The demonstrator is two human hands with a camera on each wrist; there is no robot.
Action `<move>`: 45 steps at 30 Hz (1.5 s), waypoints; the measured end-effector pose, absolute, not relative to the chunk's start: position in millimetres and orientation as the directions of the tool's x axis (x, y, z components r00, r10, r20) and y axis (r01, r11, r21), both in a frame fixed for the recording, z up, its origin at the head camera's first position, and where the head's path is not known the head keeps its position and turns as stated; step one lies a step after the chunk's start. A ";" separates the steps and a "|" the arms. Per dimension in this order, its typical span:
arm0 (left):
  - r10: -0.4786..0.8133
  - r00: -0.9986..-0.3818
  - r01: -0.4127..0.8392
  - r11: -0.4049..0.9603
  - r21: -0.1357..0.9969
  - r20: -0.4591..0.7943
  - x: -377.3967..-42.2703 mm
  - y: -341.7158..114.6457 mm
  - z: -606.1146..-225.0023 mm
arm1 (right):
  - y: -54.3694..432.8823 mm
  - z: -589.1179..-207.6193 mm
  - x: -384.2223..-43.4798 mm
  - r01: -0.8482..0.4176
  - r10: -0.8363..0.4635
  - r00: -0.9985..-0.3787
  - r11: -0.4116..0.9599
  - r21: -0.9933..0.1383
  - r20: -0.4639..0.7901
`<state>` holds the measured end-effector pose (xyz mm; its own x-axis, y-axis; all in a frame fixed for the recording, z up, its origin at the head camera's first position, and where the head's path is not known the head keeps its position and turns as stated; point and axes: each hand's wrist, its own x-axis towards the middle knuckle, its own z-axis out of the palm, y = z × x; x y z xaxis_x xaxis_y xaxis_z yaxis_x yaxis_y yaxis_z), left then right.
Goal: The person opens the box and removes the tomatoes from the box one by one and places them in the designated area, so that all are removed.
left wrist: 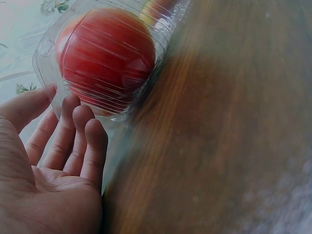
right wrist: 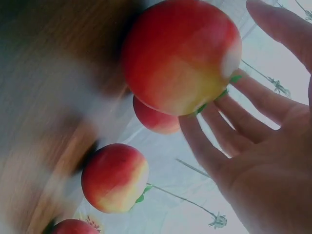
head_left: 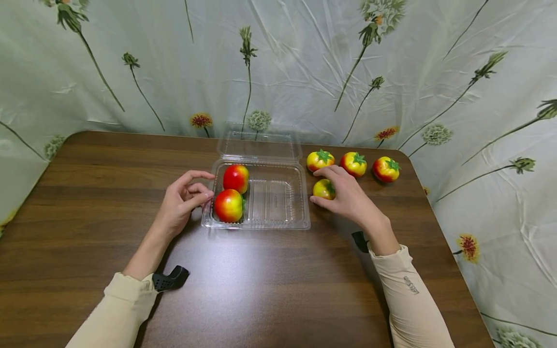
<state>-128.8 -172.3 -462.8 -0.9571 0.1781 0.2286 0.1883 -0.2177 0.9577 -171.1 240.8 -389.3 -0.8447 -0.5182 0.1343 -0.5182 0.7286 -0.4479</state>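
Note:
A clear plastic clamshell box (head_left: 278, 203) lies with its lid raised at the back. Inside, along its left side, two red-and-yellow tomatoes (head_left: 228, 206) sit one behind the other. My left hand (head_left: 179, 200) is at the box's left rim, fingers loosely bent and fingertips right at the plastic. Through the box wall, the left wrist view shows a tomato (left wrist: 109, 56). On the right, my right hand (head_left: 345, 191) reaches over a single tomato (head_left: 323, 189), thumb and fingers spread around it. In the right wrist view the fingers lie behind this tomato (right wrist: 180, 53), while the thumb stands apart from it.
Three more tomatoes stand in a row along the back right: one behind the box's right side (head_left: 319, 159), one in the middle (head_left: 350, 166) and one farther right (head_left: 386, 169). The brown wooden table (head_left: 261, 290) meets a flowered curtain (head_left: 174, 72) at its back edge.

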 end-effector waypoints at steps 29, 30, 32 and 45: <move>0.176 -0.962 0.172 -0.211 0.962 0.210 -128.0 -172.2 -463.6 | 220.6 -388.7 -166.8 -0.579 -0.433 -0.814 0.649 -0.493 0.386; 0.177 -0.962 0.172 -0.209 0.963 0.210 -128.2 -172.3 -463.5 | 219.9 -388.4 -166.7 -0.578 -0.433 -0.815 0.649 -0.494 0.385; 0.177 -0.961 0.172 -0.211 0.962 0.210 -128.5 -172.6 -463.3 | 217.9 -387.7 -166.6 -0.582 -0.435 -0.812 0.645 -0.495 0.389; 0.179 -0.961 0.167 -0.222 0.961 0.208 -127.7 -172.8 -462.2 | 192.0 -378.1 -165.0 -0.604 -0.484 -0.796 0.610 -0.513 0.363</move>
<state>-127.7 -172.8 -462.2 -0.9615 0.1792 0.2083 0.1667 -0.2223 0.9606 -165.0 192.0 -378.1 -0.7963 -0.4836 0.3633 -0.6043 0.6100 -0.5126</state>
